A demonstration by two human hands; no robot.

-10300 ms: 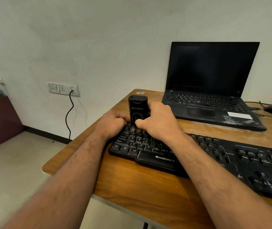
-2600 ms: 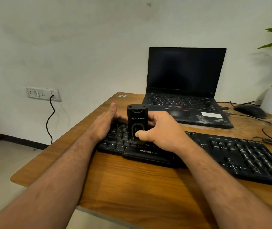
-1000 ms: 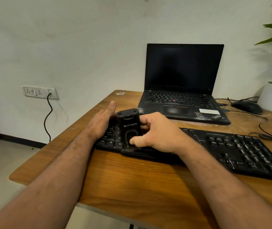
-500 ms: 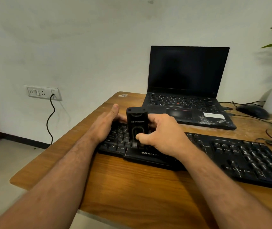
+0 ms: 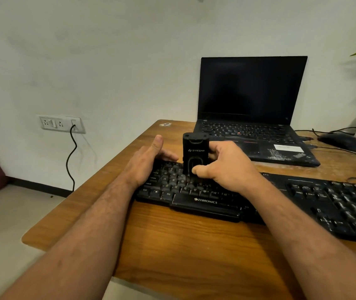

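A black plastic keyboard point(image 5: 205, 202) lay on the grained wooden table point(image 5: 172, 245). The left hand point(image 5: 146, 161) rested on its left end, fingers straight and together, while the right hand point(image 5: 231, 167) curled round a boxy matte-black device point(image 5: 195, 150), which stood upright on the keys. Beyond sat a scuffed laptop point(image 5: 252, 89).

Left hand point(image 5: 149, 161) flat, thumb raised; right hand point(image 5: 226, 165) curled, seemingly gripping.
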